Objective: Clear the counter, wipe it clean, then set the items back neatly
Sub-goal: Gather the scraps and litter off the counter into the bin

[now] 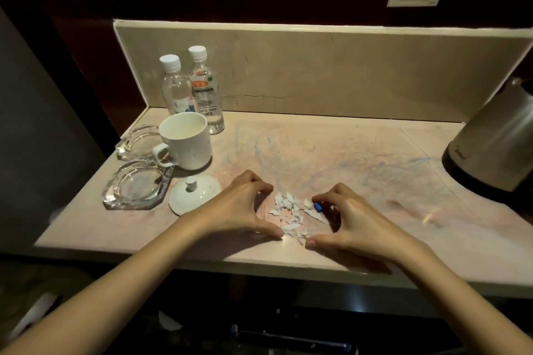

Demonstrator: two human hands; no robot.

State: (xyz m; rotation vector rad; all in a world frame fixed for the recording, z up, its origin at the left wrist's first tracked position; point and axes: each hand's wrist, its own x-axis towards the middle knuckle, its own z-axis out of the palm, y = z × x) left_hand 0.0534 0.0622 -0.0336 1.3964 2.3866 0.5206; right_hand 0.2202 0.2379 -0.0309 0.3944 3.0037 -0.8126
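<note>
A: Left side first. What's on your counter [331, 256]?

B: Two ashtrays [138, 181], mug [187, 141], lid [194, 194], two bottles [202, 86]. None cleared yet.

A: And your hands?

B: Your left hand [245, 207] and right hand [354, 222] cup the white scraps [291, 217] near the front edge. Both grips are curved, resting on the surface, pinching nothing I can make out. A small blue bit [317, 206] sits at your right fingertips.

A: Right side?

B: Kettle [496, 138] stands there. Scribble marks remain, so wiping isn't done. Early stage, I judge.

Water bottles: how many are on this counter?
2. One water bottle stands at the back left by the backsplash; the labelled water bottle stands just right of it, behind the mug.
</note>
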